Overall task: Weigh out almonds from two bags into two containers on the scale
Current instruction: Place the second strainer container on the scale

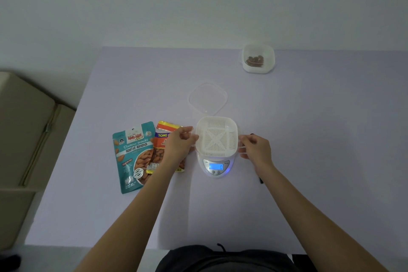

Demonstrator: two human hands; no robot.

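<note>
A white slotted container (216, 137) sits on the small white scale (216, 166), whose blue display reads 0. My left hand (181, 142) pinches the container's left rim with curled fingers. My right hand (256, 148) grips its right rim. Nothing lies inside this container. A teal bag of roasted almonds (132, 157) lies flat to the left of the scale. An orange almond bag (162, 139) lies beside it, partly under my left wrist. A second clear container (258, 66) with a few almonds stands at the table's far right.
A clear lid (207, 98) lies flat just behind the scale. A thin black object (261, 180) lies under my right forearm, mostly hidden. The lilac table (309, 139) ends at a wall behind, and a beige cushion (24, 130) sits off its left edge.
</note>
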